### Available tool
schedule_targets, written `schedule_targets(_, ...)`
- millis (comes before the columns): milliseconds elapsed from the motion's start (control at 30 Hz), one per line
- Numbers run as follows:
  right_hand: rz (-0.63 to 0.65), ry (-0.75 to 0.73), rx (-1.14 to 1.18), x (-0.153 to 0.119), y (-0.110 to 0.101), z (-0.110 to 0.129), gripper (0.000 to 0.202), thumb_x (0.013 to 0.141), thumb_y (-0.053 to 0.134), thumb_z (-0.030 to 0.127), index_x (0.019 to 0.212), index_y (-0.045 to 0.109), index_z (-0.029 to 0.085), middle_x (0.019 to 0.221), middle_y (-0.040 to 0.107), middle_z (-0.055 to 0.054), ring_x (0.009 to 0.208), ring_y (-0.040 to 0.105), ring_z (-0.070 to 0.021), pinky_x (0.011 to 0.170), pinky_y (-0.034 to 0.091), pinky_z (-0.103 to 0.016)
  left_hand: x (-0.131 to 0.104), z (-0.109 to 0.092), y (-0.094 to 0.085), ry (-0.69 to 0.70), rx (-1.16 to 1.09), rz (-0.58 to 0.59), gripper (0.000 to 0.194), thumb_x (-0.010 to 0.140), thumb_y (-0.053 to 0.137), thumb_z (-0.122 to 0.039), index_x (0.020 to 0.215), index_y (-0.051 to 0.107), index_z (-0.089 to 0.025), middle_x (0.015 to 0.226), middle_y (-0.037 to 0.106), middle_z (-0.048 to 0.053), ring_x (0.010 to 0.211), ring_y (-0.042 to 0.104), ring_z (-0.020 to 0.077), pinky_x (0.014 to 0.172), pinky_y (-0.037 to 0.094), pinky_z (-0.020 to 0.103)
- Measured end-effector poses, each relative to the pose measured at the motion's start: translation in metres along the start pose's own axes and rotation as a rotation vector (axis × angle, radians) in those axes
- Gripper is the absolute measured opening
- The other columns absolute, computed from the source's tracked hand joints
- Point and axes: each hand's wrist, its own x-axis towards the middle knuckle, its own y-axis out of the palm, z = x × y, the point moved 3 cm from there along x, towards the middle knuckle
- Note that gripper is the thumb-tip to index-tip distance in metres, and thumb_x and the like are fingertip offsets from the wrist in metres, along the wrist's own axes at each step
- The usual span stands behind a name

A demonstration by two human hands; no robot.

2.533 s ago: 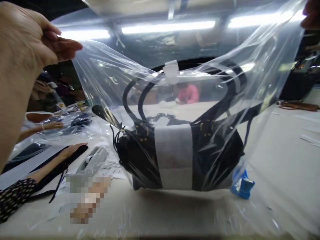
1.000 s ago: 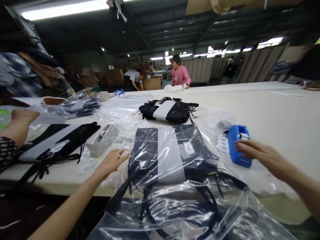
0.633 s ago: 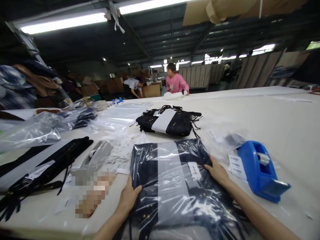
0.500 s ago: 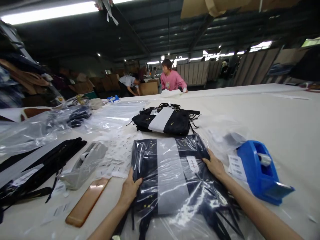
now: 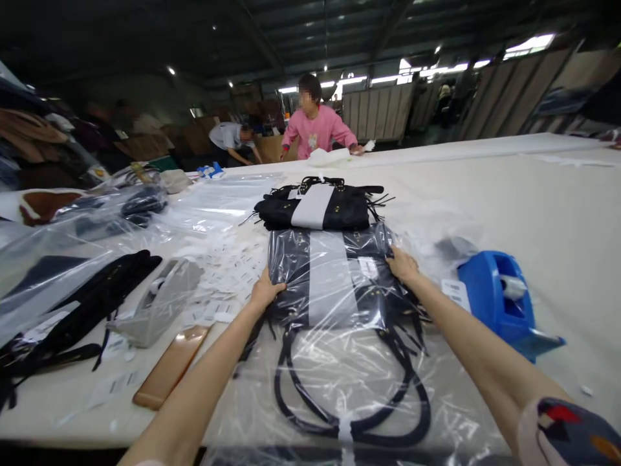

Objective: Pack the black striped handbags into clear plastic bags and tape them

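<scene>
A black handbag (image 5: pixel 294 259) in a clear plastic bag lies on the table in front of me, with a pale paper band (image 5: pixel 332 278) around its middle and a white tag (image 5: pixel 367 267). Its looped handles (image 5: pixel 421 411) stretch towards me inside the plastic, tied with white wrapping. My left hand (image 5: pixel 264 291) grips the left side of the bagged handbag, thumb on top. On the opposite side, my right hand (image 5: pixel 403 264) is closed on its upper right edge. Just beyond are black banded handbags (image 5: pixel 353 210), stacked and touching or nearly touching its far edge.
A blue tape dispenser (image 5: pixel 485 301) stands at the right. Left are a grey dispenser (image 5: pixel 162 304), a phone (image 5: pixel 172 369), scattered labels (image 5: pixel 228 275) and a black bag (image 5: pixel 97 310) partly under plastic. Across the table (image 5: pixel 533 213) a person in pink (image 5: pixel 317 129) handles white material.
Both hands have pushed the bagged handbag away from me, towards the stacked handbags. More of its handles now shows. The view has tipped downward.
</scene>
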Motion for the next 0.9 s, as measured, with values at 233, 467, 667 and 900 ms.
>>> schedule_targets(233,-0.259,-0.368,-0.166,-0.078,-0.025,0.011,0.045,0.090,0.040,0.036,0.130,0.045,0.015,0.124,0.049,-0.021,0.115,0.047,-0.0344,0.089,0.039,-0.048,-0.052,0.025,-0.028,0.020,0.154,-0.049,0.084,0.078,0.054,-0.054,0.140,0.023,-0.007,0.134,0.045,0.021,0.122,0.045,0.0290,0.099,0.037,0.039)
schedule_targets(467,-0.209,-0.760,-0.165,-0.146,0.030,0.008,0.051,0.091,0.033,0.050,0.132,0.045,0.022,0.135,0.045,-0.012,0.129,0.034,-0.0293,0.104,0.026,-0.050,-0.045,0.062,-0.033,0.078,0.424,-0.127,0.041,0.088,0.041,-0.037,0.125,0.050,-0.021,0.137,0.043,0.013,0.127,0.036,0.0317,0.099,0.032,0.053)
schedule_targets(667,-0.186,-0.737,-0.143,-0.139,0.035,0.000,0.054,0.091,0.033,0.052,0.133,0.045,0.021,0.136,0.044,-0.014,0.131,0.032,-0.0293,0.106,0.024,-0.050,-0.041,0.054,-0.054,0.097,0.537,-0.201,0.044,0.090,0.037,-0.036,0.125,0.050,-0.015,0.129,0.051,0.016,0.118,0.045,0.0300,0.096,0.038,0.049)
schedule_targets(900,-0.152,-0.632,-0.128,-0.162,0.023,0.002,0.061,0.090,0.033,0.053,0.139,0.034,0.016,0.143,0.034,-0.015,0.134,0.027,-0.0268,0.108,0.021,-0.050,-0.078,-0.004,-0.001,0.767,0.597,0.024,0.056,0.090,0.034,-0.047,0.139,0.035,-0.019,0.144,0.035,0.009,0.136,0.025,0.0261,0.110,0.018,0.048)
